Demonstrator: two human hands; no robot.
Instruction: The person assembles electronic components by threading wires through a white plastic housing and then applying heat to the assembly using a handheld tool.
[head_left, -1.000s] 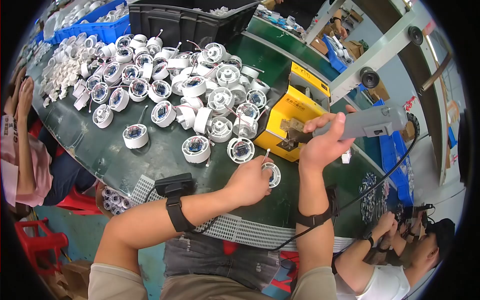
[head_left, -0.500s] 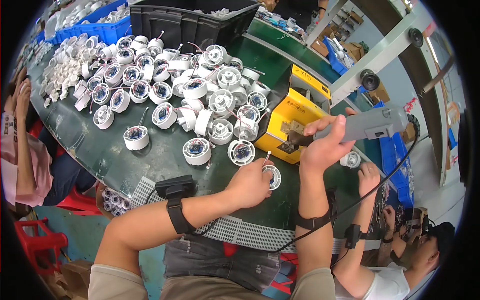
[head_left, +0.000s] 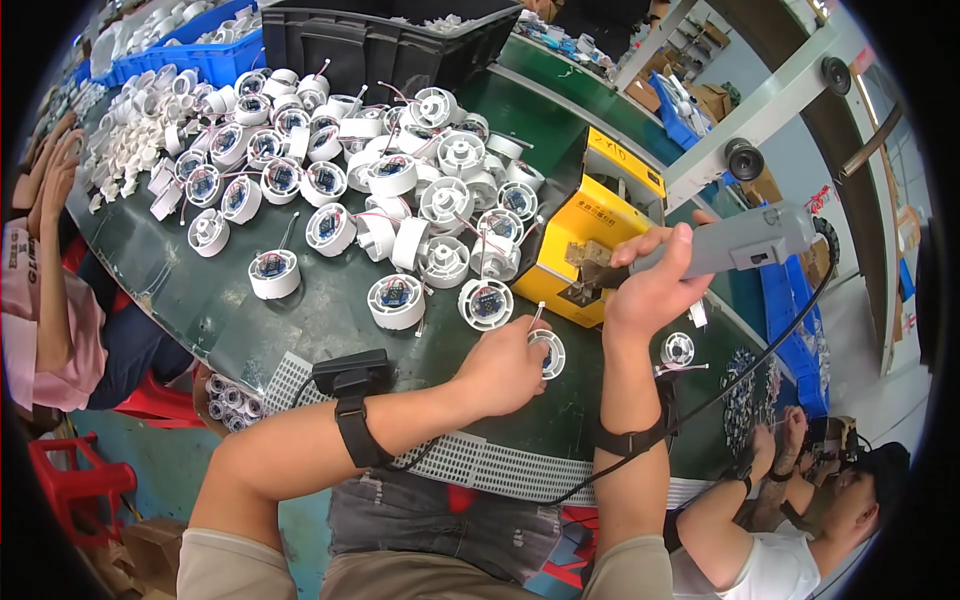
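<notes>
White casing (head_left: 556, 357) is held low over the green surface (head_left: 225, 300), near its front edge, by the left hand (head_left: 500, 370), whose fingers are closed around its left side; part of the casing is hidden by them. A short wire (head_left: 538, 313) is seen standing up just behind the fingers. A grey power tool (head_left: 745, 240) is gripped by the right hand (head_left: 648, 290), which is turned palm upward, and the tool is pointed toward a metal bracket (head_left: 592, 258) on the yellow box (head_left: 570, 230); whether the bracket is touched cannot be told. From the tool's far end a black cable (head_left: 765, 357) is led down past the right forearm. Both forearms are wrapped with black straps (head_left: 362, 435).

Beyond the left hand, many more white casings (head_left: 395, 178) are heaped, several fitted with blue circuit boards, and one casing is set nearest to the held one, apart from it. To the right of the right forearm a lone casing (head_left: 678, 348) is placed. Behind the heap are set a black crate (head_left: 370, 50) and a blue crate (head_left: 225, 62). At the right, a co-worker (head_left: 785, 570) in white is partly seen
</notes>
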